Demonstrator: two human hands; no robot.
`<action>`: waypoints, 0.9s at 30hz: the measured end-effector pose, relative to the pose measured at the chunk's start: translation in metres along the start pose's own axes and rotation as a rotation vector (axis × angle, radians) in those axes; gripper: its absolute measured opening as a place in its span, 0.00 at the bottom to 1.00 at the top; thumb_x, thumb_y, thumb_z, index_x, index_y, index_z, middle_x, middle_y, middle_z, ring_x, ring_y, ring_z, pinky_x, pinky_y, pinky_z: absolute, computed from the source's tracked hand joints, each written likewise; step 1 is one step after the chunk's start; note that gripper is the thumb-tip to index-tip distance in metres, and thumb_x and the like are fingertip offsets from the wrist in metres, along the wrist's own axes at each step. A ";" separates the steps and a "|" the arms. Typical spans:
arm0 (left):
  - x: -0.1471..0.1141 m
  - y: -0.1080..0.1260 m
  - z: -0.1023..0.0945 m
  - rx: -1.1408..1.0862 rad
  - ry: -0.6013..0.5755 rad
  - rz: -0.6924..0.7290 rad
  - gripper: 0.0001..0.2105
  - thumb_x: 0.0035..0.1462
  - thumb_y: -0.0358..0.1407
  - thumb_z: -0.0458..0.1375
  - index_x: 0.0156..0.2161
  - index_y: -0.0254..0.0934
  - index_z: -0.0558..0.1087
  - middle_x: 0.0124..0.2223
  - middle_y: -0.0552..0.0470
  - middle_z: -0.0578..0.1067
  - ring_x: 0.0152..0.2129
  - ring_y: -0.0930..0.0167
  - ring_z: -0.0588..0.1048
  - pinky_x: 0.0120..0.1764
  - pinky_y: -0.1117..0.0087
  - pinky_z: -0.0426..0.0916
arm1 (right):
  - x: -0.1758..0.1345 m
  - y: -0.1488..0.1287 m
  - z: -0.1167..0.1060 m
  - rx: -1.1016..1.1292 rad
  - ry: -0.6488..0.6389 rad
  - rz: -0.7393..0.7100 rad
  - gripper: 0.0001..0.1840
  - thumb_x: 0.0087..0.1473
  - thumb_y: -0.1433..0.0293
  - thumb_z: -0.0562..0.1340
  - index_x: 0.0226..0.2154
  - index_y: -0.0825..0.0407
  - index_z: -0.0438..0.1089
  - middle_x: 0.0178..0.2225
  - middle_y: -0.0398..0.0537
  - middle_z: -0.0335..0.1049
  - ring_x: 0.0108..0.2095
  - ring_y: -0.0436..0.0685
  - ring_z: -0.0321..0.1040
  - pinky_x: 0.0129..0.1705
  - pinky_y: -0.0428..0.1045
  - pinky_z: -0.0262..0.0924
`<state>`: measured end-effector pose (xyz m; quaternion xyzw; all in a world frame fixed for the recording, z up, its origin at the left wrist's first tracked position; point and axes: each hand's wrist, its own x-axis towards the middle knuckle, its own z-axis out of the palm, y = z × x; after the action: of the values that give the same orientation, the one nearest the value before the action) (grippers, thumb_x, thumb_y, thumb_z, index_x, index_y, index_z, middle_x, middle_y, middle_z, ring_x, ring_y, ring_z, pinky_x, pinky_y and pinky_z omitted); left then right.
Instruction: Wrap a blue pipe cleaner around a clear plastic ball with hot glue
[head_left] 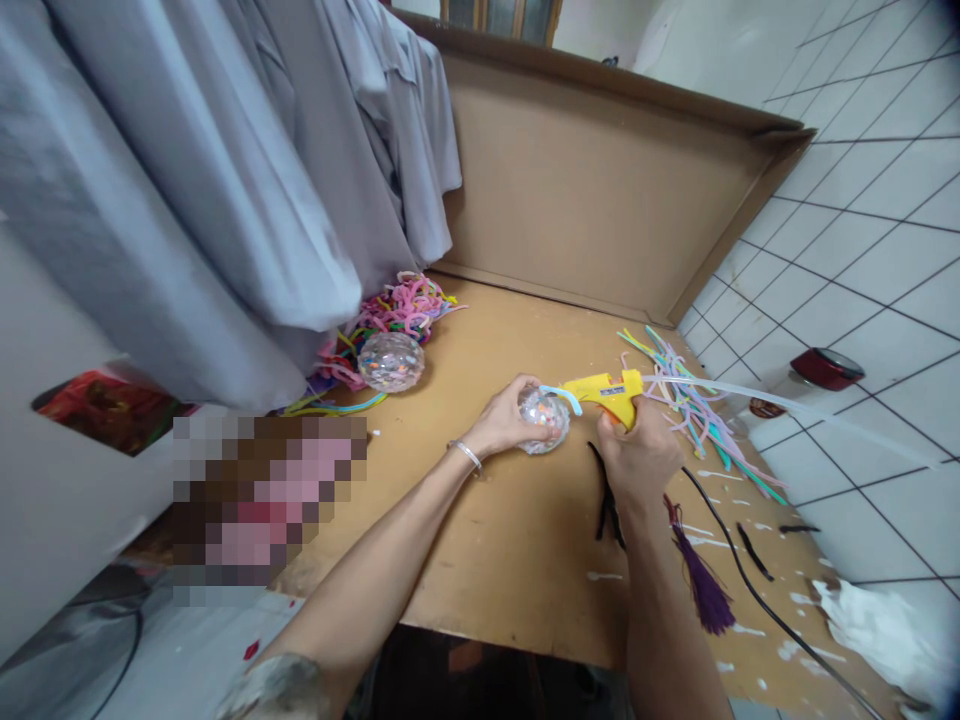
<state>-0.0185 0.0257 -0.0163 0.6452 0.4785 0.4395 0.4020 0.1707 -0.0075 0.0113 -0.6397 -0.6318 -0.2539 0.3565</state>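
Observation:
My left hand (510, 418) is closed around a clear faceted ball (547, 425) with small coloured bits inside, low over the table. A short light-blue pipe cleaner (566, 400) lies along the ball's top. In my right hand (636, 450) is a yellow hot glue gun (606, 392), its nozzle pointing left at the blue piece; whether they touch I cannot tell. A long translucent glue stick (720, 385) sticks out of the gun's back. Another clear faceted ball (391, 362) rests further left, beside a heap of pink and multicoloured pipe cleaners (409, 305).
Pastel pipe cleaners (694, 405) lie right of the gun. A purple tassel (703, 575), black strips (754, 552), a black cord (724, 530) and dried glue streaks are on the right side. A cardboard panel (592, 180) stands behind; grey cloth (315, 170) hangs at left. White tissue (877, 630) lies bottom right.

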 end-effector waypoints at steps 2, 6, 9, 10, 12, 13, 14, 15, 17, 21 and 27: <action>-0.001 0.001 0.000 0.012 -0.001 -0.009 0.33 0.34 0.38 0.71 0.49 0.39 0.66 0.48 0.49 0.74 0.45 0.62 0.74 0.50 0.62 0.67 | 0.000 0.000 -0.001 -0.003 -0.003 -0.005 0.14 0.53 0.64 0.56 0.38 0.54 0.69 0.28 0.49 0.70 0.28 0.57 0.62 0.29 0.48 0.47; -0.001 0.003 -0.001 0.007 -0.005 0.000 0.33 0.35 0.38 0.71 0.49 0.39 0.66 0.48 0.49 0.75 0.45 0.62 0.74 0.49 0.62 0.68 | 0.000 0.000 -0.002 -0.016 0.003 -0.018 0.13 0.53 0.64 0.57 0.38 0.54 0.69 0.28 0.48 0.70 0.28 0.56 0.62 0.29 0.48 0.48; -0.001 0.002 0.000 0.007 -0.001 -0.008 0.33 0.34 0.38 0.71 0.49 0.39 0.66 0.48 0.49 0.74 0.46 0.62 0.74 0.50 0.63 0.68 | 0.000 -0.001 -0.003 -0.028 0.015 -0.029 0.13 0.53 0.65 0.57 0.38 0.54 0.69 0.28 0.47 0.69 0.28 0.56 0.62 0.29 0.48 0.48; -0.001 0.002 0.000 0.007 0.001 -0.008 0.34 0.34 0.38 0.71 0.49 0.39 0.66 0.49 0.49 0.74 0.46 0.62 0.73 0.50 0.62 0.68 | 0.001 -0.001 -0.004 -0.032 0.017 -0.030 0.12 0.53 0.65 0.57 0.37 0.54 0.69 0.28 0.47 0.68 0.28 0.56 0.62 0.29 0.48 0.47; 0.000 0.001 0.000 0.005 0.002 -0.005 0.33 0.34 0.38 0.71 0.49 0.39 0.66 0.49 0.49 0.74 0.47 0.62 0.73 0.50 0.62 0.68 | 0.001 -0.001 -0.004 -0.037 0.024 -0.033 0.11 0.52 0.65 0.57 0.37 0.53 0.69 0.27 0.47 0.68 0.27 0.55 0.61 0.29 0.48 0.47; 0.000 0.001 0.000 0.007 0.002 -0.005 0.33 0.34 0.38 0.71 0.49 0.39 0.66 0.49 0.49 0.74 0.46 0.62 0.73 0.50 0.62 0.68 | 0.001 -0.001 -0.004 -0.038 0.030 -0.033 0.11 0.52 0.65 0.57 0.37 0.53 0.69 0.27 0.47 0.68 0.27 0.55 0.61 0.29 0.48 0.47; -0.001 0.002 0.000 0.009 0.002 -0.007 0.33 0.34 0.38 0.71 0.49 0.39 0.66 0.48 0.49 0.75 0.46 0.62 0.74 0.50 0.62 0.68 | 0.001 -0.001 -0.005 -0.040 0.037 -0.033 0.11 0.52 0.65 0.57 0.37 0.53 0.69 0.27 0.47 0.68 0.27 0.55 0.61 0.29 0.48 0.47; -0.001 0.002 0.000 0.011 0.003 -0.010 0.33 0.34 0.37 0.71 0.49 0.39 0.66 0.48 0.49 0.75 0.46 0.62 0.74 0.50 0.62 0.68 | 0.001 -0.001 -0.004 -0.042 0.042 -0.035 0.11 0.52 0.65 0.57 0.37 0.53 0.69 0.28 0.47 0.68 0.27 0.55 0.61 0.30 0.48 0.47; -0.001 0.004 -0.001 0.012 0.002 -0.012 0.33 0.34 0.37 0.71 0.49 0.39 0.66 0.48 0.49 0.75 0.46 0.62 0.74 0.50 0.62 0.68 | 0.001 -0.001 -0.004 -0.051 0.053 -0.040 0.11 0.52 0.65 0.57 0.37 0.53 0.69 0.28 0.47 0.69 0.27 0.56 0.62 0.30 0.48 0.48; -0.002 0.006 -0.001 0.018 0.000 -0.020 0.33 0.34 0.36 0.71 0.49 0.39 0.66 0.48 0.49 0.74 0.46 0.62 0.74 0.51 0.61 0.67 | 0.001 0.000 -0.003 -0.046 0.061 -0.050 0.12 0.53 0.65 0.57 0.38 0.53 0.69 0.28 0.47 0.70 0.28 0.56 0.62 0.30 0.48 0.49; -0.001 0.005 0.000 0.018 0.008 -0.003 0.32 0.34 0.36 0.71 0.48 0.40 0.67 0.47 0.50 0.75 0.45 0.62 0.74 0.50 0.61 0.68 | 0.001 0.000 -0.003 -0.037 0.045 -0.045 0.11 0.53 0.65 0.56 0.37 0.52 0.69 0.28 0.47 0.69 0.28 0.56 0.62 0.30 0.48 0.49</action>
<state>-0.0176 0.0232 -0.0115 0.6464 0.4850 0.4373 0.3946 0.1714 -0.0092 0.0142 -0.6259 -0.6331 -0.2878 0.3532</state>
